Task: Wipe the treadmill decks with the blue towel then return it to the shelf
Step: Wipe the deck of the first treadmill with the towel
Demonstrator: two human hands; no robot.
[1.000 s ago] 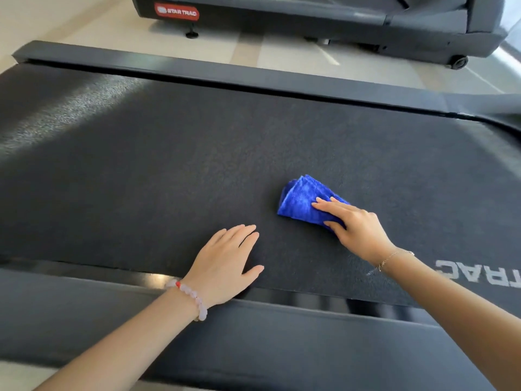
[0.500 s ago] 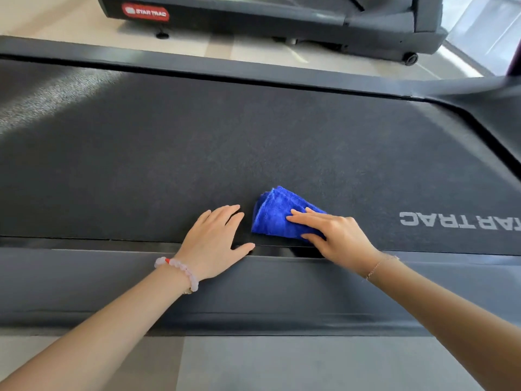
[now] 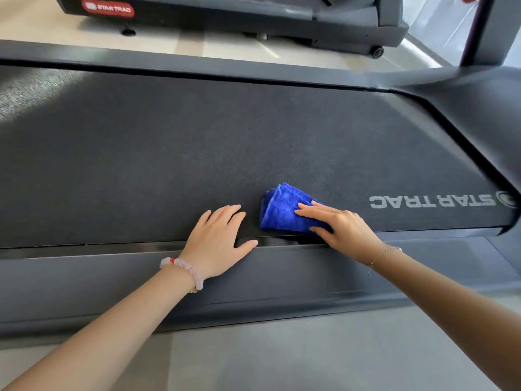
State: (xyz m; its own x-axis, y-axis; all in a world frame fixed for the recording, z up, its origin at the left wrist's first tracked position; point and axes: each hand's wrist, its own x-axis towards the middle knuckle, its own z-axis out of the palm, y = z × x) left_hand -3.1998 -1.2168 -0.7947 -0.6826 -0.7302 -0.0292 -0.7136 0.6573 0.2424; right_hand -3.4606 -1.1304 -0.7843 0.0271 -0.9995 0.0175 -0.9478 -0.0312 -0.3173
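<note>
A folded blue towel (image 3: 282, 210) lies on the dark treadmill deck (image 3: 197, 150) at its near edge, left of the white STAR TRAC logo (image 3: 431, 200). The right hand (image 3: 344, 230) presses on it with straight fingers, not gripping. The left hand (image 3: 217, 238) rests flat and relaxed just beside the towel, across the deck's near edge and the side rail (image 3: 84, 277).

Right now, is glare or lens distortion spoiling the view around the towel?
Head view: blue towel and right hand sharp, no glare; a sunlit patch washes out the belt far left; the wide lens bows the far rail.
</note>
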